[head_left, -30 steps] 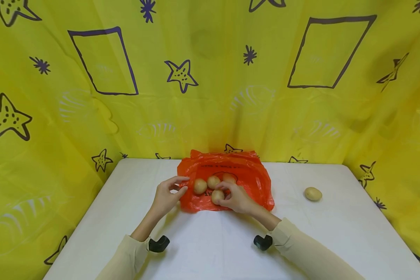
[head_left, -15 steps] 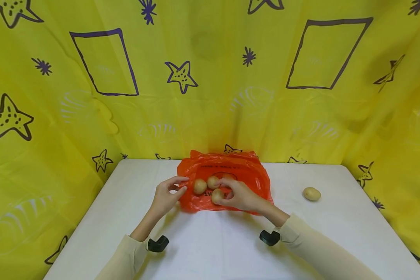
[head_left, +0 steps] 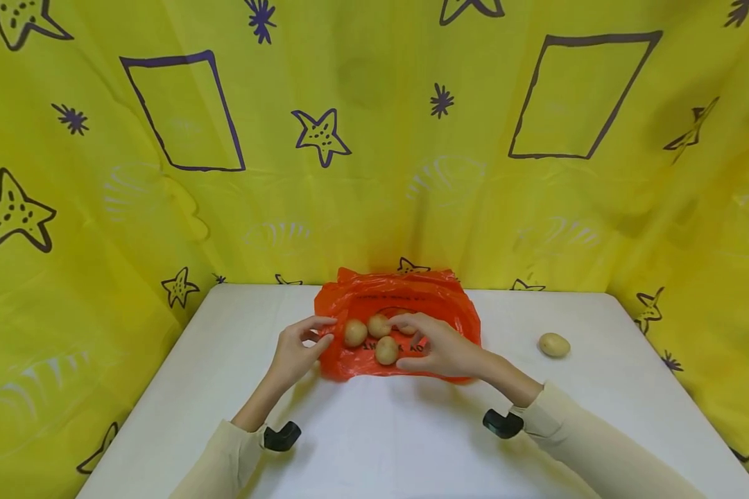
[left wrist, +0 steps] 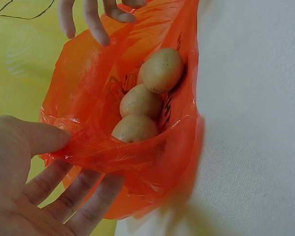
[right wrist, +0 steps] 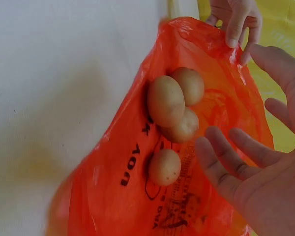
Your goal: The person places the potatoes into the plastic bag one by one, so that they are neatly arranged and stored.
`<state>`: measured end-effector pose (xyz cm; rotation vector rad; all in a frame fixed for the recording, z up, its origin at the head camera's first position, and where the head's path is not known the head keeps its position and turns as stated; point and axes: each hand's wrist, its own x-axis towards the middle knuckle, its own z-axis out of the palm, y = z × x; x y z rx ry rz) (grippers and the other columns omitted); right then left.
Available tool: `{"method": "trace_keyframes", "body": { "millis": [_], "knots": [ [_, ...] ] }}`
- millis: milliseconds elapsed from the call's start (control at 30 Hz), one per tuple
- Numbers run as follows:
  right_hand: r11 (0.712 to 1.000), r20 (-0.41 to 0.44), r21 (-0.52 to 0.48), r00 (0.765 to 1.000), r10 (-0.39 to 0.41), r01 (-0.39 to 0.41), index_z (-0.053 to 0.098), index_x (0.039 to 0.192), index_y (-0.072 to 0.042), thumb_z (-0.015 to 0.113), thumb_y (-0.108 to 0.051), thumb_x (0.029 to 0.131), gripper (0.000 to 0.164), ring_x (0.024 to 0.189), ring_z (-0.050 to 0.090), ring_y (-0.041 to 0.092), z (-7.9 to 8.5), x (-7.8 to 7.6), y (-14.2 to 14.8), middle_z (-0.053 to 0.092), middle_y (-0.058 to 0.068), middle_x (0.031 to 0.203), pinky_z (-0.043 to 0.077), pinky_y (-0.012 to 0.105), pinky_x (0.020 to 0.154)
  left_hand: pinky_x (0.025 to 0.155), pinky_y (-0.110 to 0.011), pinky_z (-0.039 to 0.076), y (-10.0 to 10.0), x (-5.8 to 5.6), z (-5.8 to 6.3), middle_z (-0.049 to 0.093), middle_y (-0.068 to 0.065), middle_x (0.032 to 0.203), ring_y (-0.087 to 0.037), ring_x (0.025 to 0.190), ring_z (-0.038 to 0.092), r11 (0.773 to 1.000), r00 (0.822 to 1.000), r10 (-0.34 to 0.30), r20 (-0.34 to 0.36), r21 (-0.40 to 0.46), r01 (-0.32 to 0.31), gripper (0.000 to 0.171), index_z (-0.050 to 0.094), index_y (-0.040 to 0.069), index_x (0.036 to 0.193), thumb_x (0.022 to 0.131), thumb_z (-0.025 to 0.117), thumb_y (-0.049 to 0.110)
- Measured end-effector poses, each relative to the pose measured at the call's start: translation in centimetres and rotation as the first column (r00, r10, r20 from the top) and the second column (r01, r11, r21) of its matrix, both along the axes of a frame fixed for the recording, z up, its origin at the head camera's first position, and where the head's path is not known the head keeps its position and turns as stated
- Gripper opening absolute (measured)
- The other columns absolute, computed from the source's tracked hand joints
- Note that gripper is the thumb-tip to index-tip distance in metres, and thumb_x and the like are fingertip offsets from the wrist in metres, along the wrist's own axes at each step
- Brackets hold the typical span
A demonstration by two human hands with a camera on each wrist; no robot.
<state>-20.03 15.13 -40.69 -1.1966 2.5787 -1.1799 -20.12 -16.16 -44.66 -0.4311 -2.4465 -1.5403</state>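
Note:
A red plastic bag (head_left: 406,284) with dark printing lies spread on the white table, its mouth held up on the left. My left hand (head_left: 295,352) pinches the bag's left edge between thumb and fingers; the thumb (left wrist: 46,137) shows in the left wrist view. Inside the bag sit several potatoes; the front potato (head_left: 386,351) rests against others in the right wrist view. My right hand (head_left: 443,348) is just right of that potato, over the bag, its fingers (right wrist: 223,172) spread and apart from it. The rearmost potato is partly behind the right hand in the head view.
One more potato (head_left: 554,344) lies on the white table (head_left: 374,443) to the right of the bag. A yellow patterned curtain (head_left: 374,208) stands behind the table and along both sides. Dark wrist cameras (head_left: 502,424) sit at both cuffs.
My right hand has let go of the front potato and drawn slightly right, its fingers opening. That potato stays in the bag. My left hand keeps its place on the bag's edge.

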Motion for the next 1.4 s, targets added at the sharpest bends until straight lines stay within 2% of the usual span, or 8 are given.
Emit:
{"method": "trace_keyframes", "body": {
  "millis": [233, 333, 467, 767, 933, 1067, 1200, 1400],
  "knots": [
    [0.999, -0.137, -0.039, 0.99, -0.006, 0.001, 0.057, 0.141, -0.016, 0.086, -0.024, 0.086, 0.063, 0.105, 0.06, 0.013, 0.4, 0.0, 1.6, 0.062, -0.002, 0.134, 0.057, 0.037, 0.083, 0.062, -0.023, 0.056, 0.0, -0.1, -0.1, 0.073, -0.011, 0.105, -0.026, 0.082, 0.066, 1.0, 1.0, 0.0, 0.006, 0.009, 0.0, 0.023, 0.077, 0.008, 0.114, 0.092, 0.074, 0.001],
    [0.999, -0.142, -0.036, 0.989, -0.027, 0.022, 0.057, 0.141, -0.017, 0.085, -0.025, 0.086, 0.062, 0.101, 0.061, 0.015, 0.4, 0.0, 2.3, 0.061, -0.002, 0.136, 0.057, 0.033, 0.078, 0.063, -0.022, 0.056, 0.0, 0.0, -0.1, 0.073, -0.011, 0.105, -0.025, 0.082, 0.066, 1.0, 1.0, 0.007, 0.012, 0.004, -0.008, 0.024, 0.077, 0.008, 0.114, 0.092, 0.074, 0.001],
    [0.998, -0.138, -0.034, 0.989, -0.053, 0.049, 0.057, 0.142, -0.016, 0.085, -0.026, 0.086, 0.063, 0.096, 0.063, 0.014, 0.4, 0.0, 3.2, 0.061, -0.001, 0.135, 0.058, 0.035, 0.077, 0.064, -0.023, 0.056, 0.0, 0.0, -0.1, 0.073, -0.01, 0.104, -0.025, 0.081, 0.066, 1.0, 1.0, 0.012, 0.012, -0.001, -0.011, 0.025, 0.077, 0.009, 0.114, 0.091, 0.075, -0.001],
    [0.995, -0.24, -0.031, 0.965, -0.103, 0.099, 0.058, 0.14, -0.016, 0.088, -0.023, 0.082, 0.066, 0.092, 0.061, 0.009, 0.0, -0.2, 5.3, 0.063, -0.003, 0.129, 0.056, 0.033, 0.077, 0.064, -0.022, 0.055, 0.2, -0.1, -0.1, 0.073, -0.011, 0.105, -0.028, 0.083, 0.067, 1.0, 1.0, 0.008, 0.011, 0.012, -0.008, 0.024, 0.077, 0.008, 0.114, 0.091, 0.075, 0.0],
    [0.99, -0.259, -0.047, 0.956, -0.137, 0.129, 0.059, 0.139, -0.016, 0.088, -0.02, 0.082, 0.064, 0.09, 0.063, 0.019, 0.1, -0.2, 6.8, 0.064, -0.003, 0.123, 0.055, 0.034, 0.068, 0.066, -0.023, 0.055, 0.3, 0.1, 0.0, 0.073, -0.012, 0.104, -0.03, 0.084, 0.067, 1.0, 1.0, 0.015, 0.002, 0.021, -0.015, 0.025, 0.076, 0.006, 0.114, 0.09, 0.076, 0.001],
    [0.985, -0.273, -0.052, 0.946, -0.174, 0.167, 0.06, 0.138, -0.014, 0.088, -0.017, 0.081, 0.064, 0.087, 0.063, 0.023, 0.1, -0.1, 8.2, 0.065, 0.003, 0.122, 0.055, 0.032, 0.065, 0.068, -0.023, 0.055, 0.1, 0.0, -0.1, 0.073, -0.01, 0.104, -0.028, 0.084, 0.067, 1.0, 1.0, 0.013, 0.007, 0.008, -0.013, 0.025, 0.077, 0.008, 0.114, 0.091, 0.075, 0.001],
    [0.977, -0.294, -0.043, 0.932, -0.214, 0.21, 0.061, 0.135, -0.007, 0.089, -0.014, 0.079, 0.063, 0.088, 0.063, 0.02, 0.1, 0.0, 9.7, 0.066, 0.013, 0.126, 0.058, 0.035, 0.069, 0.069, -0.023, 0.056, 0.0, -0.1, -0.3, 0.073, -0.009, 0.104, -0.026, 0.084, 0.067, 1.0, 1.0, 0.007, 0.003, 0.001, -0.007, 0.024, 0.077, 0.009, 0.114, 0.092, 0.074, 0.001],
    [0.96, -0.304, -0.033, 0.913, -0.274, 0.277, 0.061, 0.135, -0.006, 0.091, -0.013, 0.077, 0.066, 0.09, 0.062, 0.01, -0.1, 0.2, 11.6, 0.066, 0.009, 0.128, 0.059, 0.033, 0.068, 0.068, -0.023, 0.056, 0.0, -0.1, -0.2, 0.073, -0.009, 0.104, -0.025, 0.083, 0.067, 1.0, 1.0, 0.005, 0.006, -0.003, -0.005, 0.024, 0.077, 0.01, 0.114, 0.092, 0.075, 0.002]
  ]
}}
